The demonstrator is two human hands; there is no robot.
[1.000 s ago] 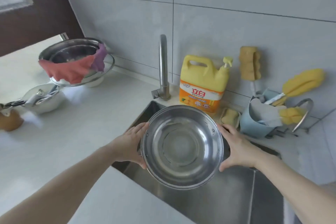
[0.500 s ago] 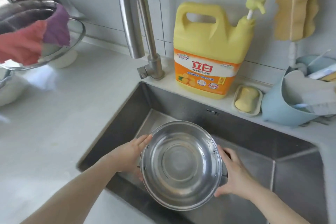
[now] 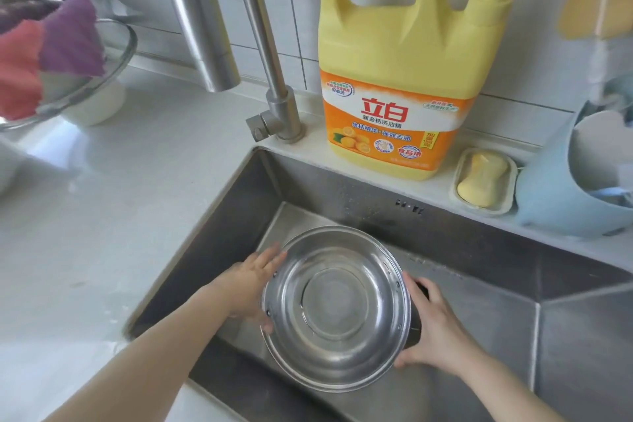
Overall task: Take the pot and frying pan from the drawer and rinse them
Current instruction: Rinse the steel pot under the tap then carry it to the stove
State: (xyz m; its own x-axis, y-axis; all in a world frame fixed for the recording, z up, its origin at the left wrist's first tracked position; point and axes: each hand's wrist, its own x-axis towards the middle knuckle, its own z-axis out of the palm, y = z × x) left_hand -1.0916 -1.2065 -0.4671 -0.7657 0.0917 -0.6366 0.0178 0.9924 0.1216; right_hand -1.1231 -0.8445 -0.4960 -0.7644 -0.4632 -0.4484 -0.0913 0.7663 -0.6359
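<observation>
A: Where do we have the pot (image 3: 337,308) now?

B: We hold it inside the sink (image 3: 479,250), low in the basin, with its open side turned up to us. Whether its bottom touches the sink floor, we cannot tell.

A: And how are our hands?

B: Our left hand (image 3: 250,284) lies flat against the left side of the pot; its fingers (image 3: 270,255) are straight and released, only pressing on the wall just under the rim. Our right hand (image 3: 433,332) is on the right side, and its fingers are curled around a dark handle there, grasping it. Both forearms come in from the lower edge.

A: What can we not see well?

B: The pot rim hides most of the dark handle and our left thumb. The faucet (image 3: 263,38) is cut off at the top. The yellow detergent bottle (image 3: 404,79) stands on the desk (image 3: 102,199) behind the sink, beside a soap dish (image 3: 484,180). At the left edge a bowl with coloured cloths (image 3: 44,58) is blurred and partly out of view.
</observation>
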